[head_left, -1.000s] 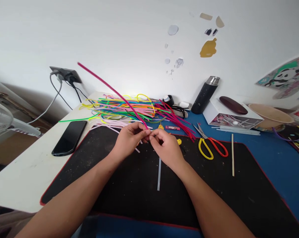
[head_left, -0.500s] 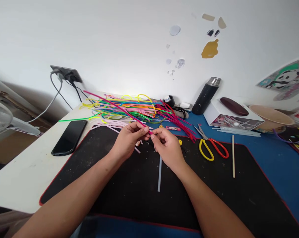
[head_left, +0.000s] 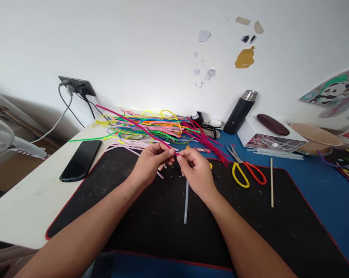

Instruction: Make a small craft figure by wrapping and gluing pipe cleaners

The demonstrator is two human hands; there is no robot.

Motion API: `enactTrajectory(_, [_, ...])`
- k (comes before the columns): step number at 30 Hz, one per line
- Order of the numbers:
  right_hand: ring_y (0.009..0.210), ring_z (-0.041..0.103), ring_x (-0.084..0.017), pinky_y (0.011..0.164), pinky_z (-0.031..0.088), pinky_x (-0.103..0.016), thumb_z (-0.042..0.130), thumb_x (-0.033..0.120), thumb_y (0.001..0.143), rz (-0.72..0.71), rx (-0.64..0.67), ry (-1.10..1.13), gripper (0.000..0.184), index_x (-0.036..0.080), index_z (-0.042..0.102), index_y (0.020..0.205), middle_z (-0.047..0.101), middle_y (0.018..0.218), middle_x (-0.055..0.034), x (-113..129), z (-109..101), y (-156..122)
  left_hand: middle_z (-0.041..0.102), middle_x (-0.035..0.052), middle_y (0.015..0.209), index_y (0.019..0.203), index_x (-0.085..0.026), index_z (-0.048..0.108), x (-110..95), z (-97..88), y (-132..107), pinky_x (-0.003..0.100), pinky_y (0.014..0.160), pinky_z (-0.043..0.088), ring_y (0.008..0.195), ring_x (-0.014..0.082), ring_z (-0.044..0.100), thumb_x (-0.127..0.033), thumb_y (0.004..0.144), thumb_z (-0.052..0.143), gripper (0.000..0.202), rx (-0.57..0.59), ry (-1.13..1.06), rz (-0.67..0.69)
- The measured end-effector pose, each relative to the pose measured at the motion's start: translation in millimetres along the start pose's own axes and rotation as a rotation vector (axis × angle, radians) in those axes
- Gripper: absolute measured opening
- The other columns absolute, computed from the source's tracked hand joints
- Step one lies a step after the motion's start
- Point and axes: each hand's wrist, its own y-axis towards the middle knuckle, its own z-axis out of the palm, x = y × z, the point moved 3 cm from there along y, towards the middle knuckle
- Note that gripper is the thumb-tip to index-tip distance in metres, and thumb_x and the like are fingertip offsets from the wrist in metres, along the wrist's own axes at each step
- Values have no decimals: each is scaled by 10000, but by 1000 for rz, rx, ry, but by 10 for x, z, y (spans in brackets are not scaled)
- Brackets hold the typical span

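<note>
My left hand (head_left: 151,164) and my right hand (head_left: 196,172) meet above a black mat (head_left: 151,216), both pinched on the near end of a long pink pipe cleaner (head_left: 134,125). The pipe cleaner slants up and to the left, low over a heap of coloured pipe cleaners (head_left: 157,129) behind my hands. A clear glue stick (head_left: 186,200) lies on the mat just below my right hand. A small yellow piece (head_left: 210,166) shows beside my right hand.
Yellow and red scissors (head_left: 245,172) and a thin wooden stick (head_left: 271,181) lie right of my hands. A black phone (head_left: 81,160) rests at the left on the white table. A dark flask (head_left: 239,111), a white box (head_left: 267,137) and a wall socket (head_left: 76,86) stand behind.
The pink pipe cleaner's far end has swung down from high in the air to just above the coloured heap. My hands have stayed pinched on its near end.
</note>
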Motion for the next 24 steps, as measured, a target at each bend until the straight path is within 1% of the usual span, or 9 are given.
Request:
enactTrajectory(6, [506, 530, -136, 513, 417, -271, 650, 432, 941, 19, -37, 65, 205, 229, 625, 934, 578, 626, 47, 5, -22, 13, 706, 37, 622, 722, -144, 768, -8, 9, -4, 229, 511, 452, 544, 119, 604, -465, 634, 983, 397, 18, 65, -38])
enactTrajectory(10, [494, 551, -138, 505, 432, -270, 649, 453, 940, 28, -45, 102, 223, 233, 613, 929, 577, 613, 52, 24, -32, 13, 701, 33, 629, 741, -150, 779, -8, 3, -10, 237, 525, 455, 560, 130, 611, -452, 660, 967, 365, 38, 95, -28])
enactTrajectory(15, [500, 546, -136, 510, 433, -271, 643, 459, 947, 11, -47, 87, 226, 236, 621, 921, 586, 629, 45, 52, -36, 7, 703, 29, 634, 754, -155, 778, 3, -1, -5, 237, 535, 460, 563, 127, 609, -436, 673, 963, 347, 41, 93, -15])
enactTrajectory(20, [496, 531, -136, 513, 406, -271, 636, 411, 951, -1, -61, 51, 189, 229, 629, 899, 581, 604, 45, 54, -48, 7, 698, 29, 621, 730, -152, 778, -13, 14, -10, 234, 528, 457, 552, 122, 600, -452, 654, 973, 366, 42, 98, -17])
enactTrajectory(24, [505, 524, -140, 529, 388, -277, 618, 388, 957, 1, -66, -24, 176, 225, 633, 892, 553, 587, 50, 47, -60, -1, 699, 30, 618, 729, -155, 788, -7, 13, -9, 231, 529, 461, 557, 123, 601, -462, 642, 979, 372, 45, 110, -17])
